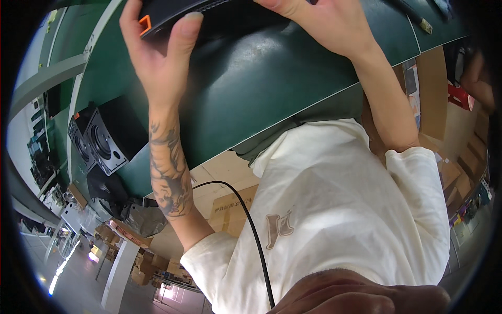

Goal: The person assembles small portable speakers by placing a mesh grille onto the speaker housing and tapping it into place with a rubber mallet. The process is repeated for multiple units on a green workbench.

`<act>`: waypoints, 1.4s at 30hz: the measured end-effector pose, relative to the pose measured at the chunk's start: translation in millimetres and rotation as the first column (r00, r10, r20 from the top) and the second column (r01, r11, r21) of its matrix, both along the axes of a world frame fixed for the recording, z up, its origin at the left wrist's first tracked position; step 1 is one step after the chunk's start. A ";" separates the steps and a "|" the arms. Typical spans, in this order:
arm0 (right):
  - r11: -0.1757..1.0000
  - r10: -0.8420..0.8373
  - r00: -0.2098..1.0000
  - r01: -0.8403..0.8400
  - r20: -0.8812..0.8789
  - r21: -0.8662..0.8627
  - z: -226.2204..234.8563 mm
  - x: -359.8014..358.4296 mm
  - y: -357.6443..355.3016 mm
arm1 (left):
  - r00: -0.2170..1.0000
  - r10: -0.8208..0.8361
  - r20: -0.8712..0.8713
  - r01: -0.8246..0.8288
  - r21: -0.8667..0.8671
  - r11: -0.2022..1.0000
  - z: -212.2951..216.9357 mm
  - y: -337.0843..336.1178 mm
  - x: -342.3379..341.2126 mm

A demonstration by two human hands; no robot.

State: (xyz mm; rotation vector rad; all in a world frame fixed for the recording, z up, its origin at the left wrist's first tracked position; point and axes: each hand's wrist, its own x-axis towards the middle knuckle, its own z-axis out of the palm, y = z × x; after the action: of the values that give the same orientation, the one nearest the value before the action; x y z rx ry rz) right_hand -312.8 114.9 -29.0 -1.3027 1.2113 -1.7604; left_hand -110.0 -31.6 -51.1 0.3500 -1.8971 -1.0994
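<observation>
At the top of the head view, both my hands hold a black speaker (230, 26), most of it cut off by the upper edge. An orange piece (145, 25) sits at its left end, and a ridged strip runs along one edge. My left hand (162, 63) wraps round that left end, the thumb lying along the near side. My right hand (329, 23) grips the other end, thumb against the casing; its fingertips are out of view. Under the speaker lies the green bench top (282, 89).
Two black speakers (107, 138) stand at the bench's left end, a black bag (107, 188) near them. A dark-handled tool (418, 21) lies at the far right. Cardboard (230, 212) is below the bench. A black cable (253, 225) hangs before my shirt. Grey metal framing (78, 65) rises at left.
</observation>
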 end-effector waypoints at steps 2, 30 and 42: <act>0.998 0.020 0.997 -0.024 -0.070 -0.061 -11.7 -3.1 -4.6 | 1.000 -0.029 -0.011 0.029 -0.032 0.999 -9.4 -8.2 4.7; 0.998 0.028 0.992 -0.020 -0.126 0.062 -2.7 -14.8 -4.1 | 0.998 0.038 0.051 -0.034 -0.068 0.997 1.5 23.6 -5.0; 0.996 0.015 0.992 -0.004 -0.125 0.089 -2.2 -2.4 -7.2 | 1.000 0.014 -0.007 -0.013 0.121 0.993 6.5 20.6 -2.1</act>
State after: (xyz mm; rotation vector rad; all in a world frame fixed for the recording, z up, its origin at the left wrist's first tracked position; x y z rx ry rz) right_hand -315.2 107.7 -31.2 -1.3819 1.3344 -1.6200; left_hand -112.1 -11.0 -44.6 0.4256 -1.8228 -1.2078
